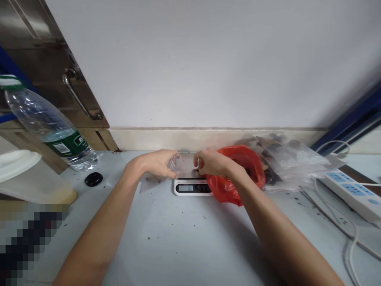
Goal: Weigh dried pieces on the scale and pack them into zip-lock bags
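Note:
My left hand (159, 162) is closed on the edge of a clear plastic bag (180, 165), whose mouth gapes toward the right over the scale. My right hand (212, 162) is at the right of that opening, fingers curled in a pinch; a small dark bit shows by the fingertips, too small to name. Under both hands lies a white digital scale (179, 188), its display reading about 0.0. A red plastic bag (228, 192) stands open beside the scale, partly behind my right forearm. Another clear bag (150, 182) with dark contents lies beneath my left hand.
At the right are a pile of clear bags (294, 159), a white power strip (354, 192) and loose cables (351, 222). On the left stand a water bottle (44, 115), a lidded translucent container (26, 178) and a black oval object (93, 179). A wall (208, 67) rises behind.

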Available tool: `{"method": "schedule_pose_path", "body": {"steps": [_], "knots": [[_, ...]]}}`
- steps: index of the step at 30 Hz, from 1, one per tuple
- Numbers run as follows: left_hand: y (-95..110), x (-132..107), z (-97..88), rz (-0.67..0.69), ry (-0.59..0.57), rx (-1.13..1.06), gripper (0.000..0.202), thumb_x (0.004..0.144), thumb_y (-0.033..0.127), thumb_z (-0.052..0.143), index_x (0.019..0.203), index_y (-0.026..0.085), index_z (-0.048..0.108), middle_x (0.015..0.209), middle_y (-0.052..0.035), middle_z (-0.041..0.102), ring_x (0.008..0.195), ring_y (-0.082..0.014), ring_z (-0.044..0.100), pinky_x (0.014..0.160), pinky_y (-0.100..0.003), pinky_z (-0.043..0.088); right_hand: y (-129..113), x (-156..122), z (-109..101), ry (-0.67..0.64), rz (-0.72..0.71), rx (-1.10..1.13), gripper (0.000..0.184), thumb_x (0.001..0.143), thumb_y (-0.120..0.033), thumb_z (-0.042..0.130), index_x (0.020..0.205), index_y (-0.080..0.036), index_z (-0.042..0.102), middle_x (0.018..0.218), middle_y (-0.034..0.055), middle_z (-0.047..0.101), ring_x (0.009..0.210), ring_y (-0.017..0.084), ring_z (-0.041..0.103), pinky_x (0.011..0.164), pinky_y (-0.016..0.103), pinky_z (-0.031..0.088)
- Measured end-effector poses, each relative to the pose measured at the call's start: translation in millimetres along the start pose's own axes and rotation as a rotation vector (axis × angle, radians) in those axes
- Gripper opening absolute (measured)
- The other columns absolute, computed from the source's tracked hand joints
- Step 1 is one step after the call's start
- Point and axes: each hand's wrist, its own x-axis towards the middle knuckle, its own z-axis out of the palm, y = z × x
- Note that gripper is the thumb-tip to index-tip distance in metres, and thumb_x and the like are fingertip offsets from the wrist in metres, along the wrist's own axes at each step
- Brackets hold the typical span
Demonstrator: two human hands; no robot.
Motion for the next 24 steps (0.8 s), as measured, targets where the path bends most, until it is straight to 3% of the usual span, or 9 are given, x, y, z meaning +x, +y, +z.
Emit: {"method": "schedule_pose_path", "body": {"steps": [4,8,13,17,19,22,24], "knots": [[1,0,1.1,-0.012,0.004,-0.008,0.067,0.067,0.046,0.068,0.13,0.023,0.056,0.13,-0.0115,0.064,0.108,-0.03,0.064,0.08,-0.032,0.049,2,0,0,0.013,-0.017,0.023,0.022,0.073,-0.004,0.065,0.088,-0.02,0.069,0.09,0.0039,0.074,0.065,0.014,0.064,0.054,0.023,0.043],[2,0,1.6,-0.024,-0.007,0.001,0.069,0.068,0.048,0.068,0.131,0.023,0.055,0.133,-0.012,0.063,0.111,-0.0308,0.063,0.081,-0.032,0.049,1,-1,1,0.063,-0.016,0.021,0.018,0.074,-0.014,0.071,0.09,-0.02,0.069,0.096,0.0071,0.072,0.067,0.016,0.065,0.055,0.025,0.046],[3,-1,0.7,-0.028,-0.013,-0.006,0.068,0.068,0.048,0.067,0.13,0.024,0.055,0.131,-0.0107,0.064,0.11,-0.0302,0.063,0.081,-0.032,0.049,4,6,6,0.126,-0.043,0.032,0.018,0.07,-0.006,0.069,0.081,-0.019,0.065,0.088,0.0067,0.071,0.071,0.018,0.064,0.058,0.026,0.047],[6,-3,0.6,-0.023,-0.005,0.008,0.071,0.069,0.05,0.067,0.133,0.022,0.054,0.131,-0.0119,0.064,0.111,-0.0304,0.063,0.083,-0.033,0.049,7,8,5,0.187,-0.039,0.223,0.022,0.064,-0.001,0.066,0.071,-0.02,0.059,0.079,0.0019,0.068,0.069,0.016,0.064,0.059,0.025,0.047],[8,-3,0.4,0.009,0.012,0.003,0.069,0.07,0.048,0.067,0.132,0.021,0.055,0.13,-0.0121,0.065,0.11,-0.0297,0.064,0.083,-0.033,0.049,5,8,3,0.2,-0.121,0.428,0.02,0.066,-0.002,0.064,0.069,-0.02,0.057,0.075,0.0,0.067,0.073,0.016,0.066,0.065,0.025,0.05],[10,-3,-1.5,0.066,0.052,-0.022,0.063,0.071,0.048,0.067,0.127,0.02,0.058,0.125,-0.0123,0.067,0.108,-0.0299,0.064,0.084,-0.033,0.048,3,5,-2,0.252,-0.275,0.712,0.01,0.074,-0.011,0.066,0.076,-0.02,0.06,0.082,0.0018,0.071,0.086,0.018,0.071,0.079,0.029,0.053],[10,-5,-4.5,0.085,0.089,-0.048,0.063,0.071,0.047,0.068,0.126,0.019,0.057,0.126,-0.0128,0.067,0.11,-0.0305,0.064,0.086,-0.034,0.048,3,2,-6,0.331,-0.294,0.684,0.011,0.078,-0.012,0.062,0.086,-0.019,0.064,0.092,0.005,0.074,0.093,0.019,0.071,0.084,0.031,0.054]]}}
